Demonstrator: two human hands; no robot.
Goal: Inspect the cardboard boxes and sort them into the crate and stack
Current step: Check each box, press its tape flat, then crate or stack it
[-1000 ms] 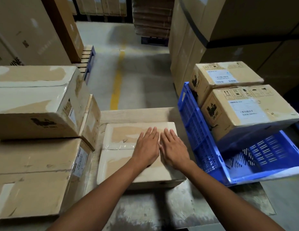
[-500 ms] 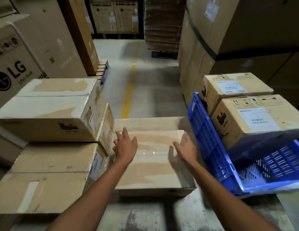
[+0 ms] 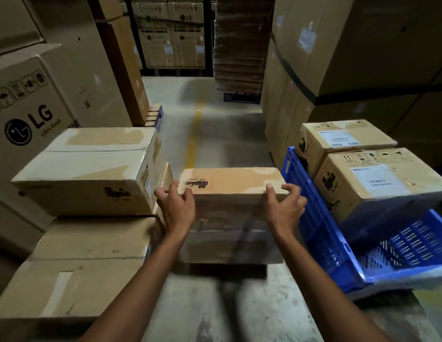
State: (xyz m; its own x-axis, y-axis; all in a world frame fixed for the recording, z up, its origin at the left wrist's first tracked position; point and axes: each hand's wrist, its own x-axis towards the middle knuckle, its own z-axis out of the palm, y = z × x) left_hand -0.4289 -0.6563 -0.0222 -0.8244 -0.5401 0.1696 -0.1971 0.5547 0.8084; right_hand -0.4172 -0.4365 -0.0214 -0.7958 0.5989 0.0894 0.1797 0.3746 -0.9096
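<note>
Cardboard box (image 3: pixel 231 193) gripped at upper edge, left hand (image 3: pixel 176 208) and right hand (image 3: pixel 284 208), fingers curled over top. Between stack (image 3: pixel 91 174) and blue crate (image 3: pixel 321 233). Lower face motion-blurred; underside hidden.

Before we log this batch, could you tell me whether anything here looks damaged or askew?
Yes. The blue crate sits tilted rather than flat, with two boxes leaning inside it. On the left stack, the top box has torn, peeled patches on its surface. The box in both hands shows similar scuffed patches.
</note>
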